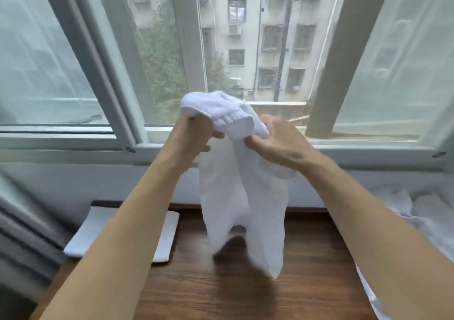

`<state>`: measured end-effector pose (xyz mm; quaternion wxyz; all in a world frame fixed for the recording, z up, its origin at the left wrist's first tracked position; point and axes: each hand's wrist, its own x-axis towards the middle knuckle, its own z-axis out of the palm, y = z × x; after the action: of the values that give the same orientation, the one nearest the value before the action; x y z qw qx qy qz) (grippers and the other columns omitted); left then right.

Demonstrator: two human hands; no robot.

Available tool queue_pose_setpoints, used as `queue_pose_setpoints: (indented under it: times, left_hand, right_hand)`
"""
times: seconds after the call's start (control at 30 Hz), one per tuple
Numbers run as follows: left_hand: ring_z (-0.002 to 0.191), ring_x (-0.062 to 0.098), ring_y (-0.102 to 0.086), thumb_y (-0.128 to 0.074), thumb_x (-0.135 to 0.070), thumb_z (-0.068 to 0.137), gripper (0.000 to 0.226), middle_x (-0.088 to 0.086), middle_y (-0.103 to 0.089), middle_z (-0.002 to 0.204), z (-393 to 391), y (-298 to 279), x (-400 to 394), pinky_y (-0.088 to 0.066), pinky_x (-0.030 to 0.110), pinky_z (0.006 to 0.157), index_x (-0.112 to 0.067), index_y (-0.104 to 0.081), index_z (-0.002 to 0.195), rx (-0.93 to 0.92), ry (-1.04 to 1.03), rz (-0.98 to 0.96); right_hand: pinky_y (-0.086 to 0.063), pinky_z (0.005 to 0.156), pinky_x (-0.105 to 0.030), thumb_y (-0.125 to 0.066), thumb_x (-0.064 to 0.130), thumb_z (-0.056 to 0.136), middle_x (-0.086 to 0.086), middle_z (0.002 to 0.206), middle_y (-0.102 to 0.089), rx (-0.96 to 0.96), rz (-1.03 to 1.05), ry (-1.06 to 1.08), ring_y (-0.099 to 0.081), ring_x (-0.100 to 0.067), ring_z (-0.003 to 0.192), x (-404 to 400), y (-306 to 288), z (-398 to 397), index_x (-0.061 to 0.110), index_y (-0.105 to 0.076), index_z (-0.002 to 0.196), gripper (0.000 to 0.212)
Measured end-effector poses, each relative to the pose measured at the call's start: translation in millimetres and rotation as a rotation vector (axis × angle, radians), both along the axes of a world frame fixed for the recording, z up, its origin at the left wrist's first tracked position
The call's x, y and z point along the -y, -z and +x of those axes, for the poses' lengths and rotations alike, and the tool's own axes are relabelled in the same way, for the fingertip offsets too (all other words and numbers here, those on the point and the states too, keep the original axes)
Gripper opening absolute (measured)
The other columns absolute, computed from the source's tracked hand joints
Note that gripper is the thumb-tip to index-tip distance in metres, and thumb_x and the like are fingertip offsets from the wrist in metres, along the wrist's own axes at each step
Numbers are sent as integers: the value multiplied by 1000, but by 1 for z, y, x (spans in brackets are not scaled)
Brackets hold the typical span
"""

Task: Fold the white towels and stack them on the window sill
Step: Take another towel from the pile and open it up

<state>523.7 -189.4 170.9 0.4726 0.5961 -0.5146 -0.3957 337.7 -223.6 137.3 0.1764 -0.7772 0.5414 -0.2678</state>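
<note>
Both hands hold one white towel (235, 196) up in front of the window, above the wooden sill (307, 258). The left hand (194, 135) and right hand (272, 142) have fingers curled into its bunched top; the rest hangs down. Folded towels (169, 231) lie on the sill to the left.

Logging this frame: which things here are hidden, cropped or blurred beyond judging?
Head view only:
- Folded towel stack: middle hidden by the left forearm; towel count unclear.
- Held towel: lower tip motion-blurred.
- Left hand: fingers buried in the towel.
- Loose white cloth: cut off by the right edge.
</note>
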Motion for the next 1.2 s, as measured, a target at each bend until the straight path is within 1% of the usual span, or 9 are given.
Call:
queue_pose_setpoints:
  times: [0.13, 0.2, 0.37, 0.53, 0.7, 0.87, 0.97, 1.1, 1.2]
  left_hand:
    - [84, 18, -76, -35, -38, 98, 32, -4, -77, 84, 26, 32, 0, -63, 51, 84, -32, -66, 93, 180, -21, 168]
    - [82, 23, -75, -31, -40, 96, 38, 0, -77, 83, 34, 37, -3, -63, 50, 82, -27, -67, 97, 256, 5, 208]
    - [78, 23, -75, -31, -53, 98, 50, 4, -79, 75, 63, 48, -11, -61, 46, 86, -20, -69, 98, 315, 118, 306]
    - [86, 30, -77, -39, -62, 99, 49, 9, -80, 94, 107, 64, -22, -60, 48, 88, -26, -68, 115, 274, 251, 334]
    - [97, 30, -76, -52, -51, 93, 38, 4, -79, 108, 129, 84, -38, -61, 50, 89, -33, -71, 121, 20, 444, 155]
    - [90, 21, -75, -52, -61, 90, 38, -6, -72, 108, 125, 113, -43, -63, 42, 85, -38, -63, 119, 404, 388, 402]
    - [81, 22, -71, -52, -20, 91, 25, -5, -68, 103, 116, 127, -49, -62, 39, 69, -31, -60, 112, 647, 332, 206]
    - [51, 19, -67, -52, 2, 92, 25, 5, -72, 72, 96, 135, -58, -53, 33, 46, -15, -70, 96, 256, 330, 97]
    - [50, 26, -69, -48, -14, 105, 22, 14, -73, 73, 102, 128, -63, -54, 31, 44, -9, -69, 105, 28, 192, 75]
  right_hand:
    - [-54, 78, -41, -35, 108, 58, 15, 100, -68, -418, -54, -19, -66, -18, 91, -13, 26, 50, 40, -61, 119, 95]
    - [-53, 77, -38, -28, 105, 64, 21, 95, -66, -396, -29, -33, -64, -12, 90, -22, 38, 70, 49, -58, 119, 84]
    - [-38, 72, -39, -9, 65, 78, -2, 89, -63, -375, -105, 81, -61, -33, 88, -24, 61, 82, 25, -58, 102, 68]
    - [-35, 60, -35, -53, 23, 94, -5, 75, -58, -177, 44, 174, -54, -31, 76, -16, 50, 38, 8, -54, 78, 22]
    - [-44, 69, -33, -55, 37, 105, 3, 83, -61, 80, 194, 161, -55, -13, 73, -33, 92, 19, 15, -59, 96, 24]
    - [-36, 54, -16, -59, 39, 106, -3, 76, -52, 382, 26, 338, -40, -5, 57, -60, 111, 24, 3, -59, 97, 37]
    - [-31, 49, -13, -67, 38, 101, 6, 64, -46, 350, 36, 251, -37, -3, 49, -72, 104, 32, 14, -59, 86, 30]
    - [-34, 50, -13, -82, 37, 89, 17, 55, -50, 375, 100, 149, -42, -1, 48, -86, 82, 39, 17, -61, 78, 31]
    - [-43, 58, -24, -90, 40, 73, 8, 68, -62, -14, 335, 86, -55, -7, 60, -95, 65, 15, 18, -66, 74, 33]
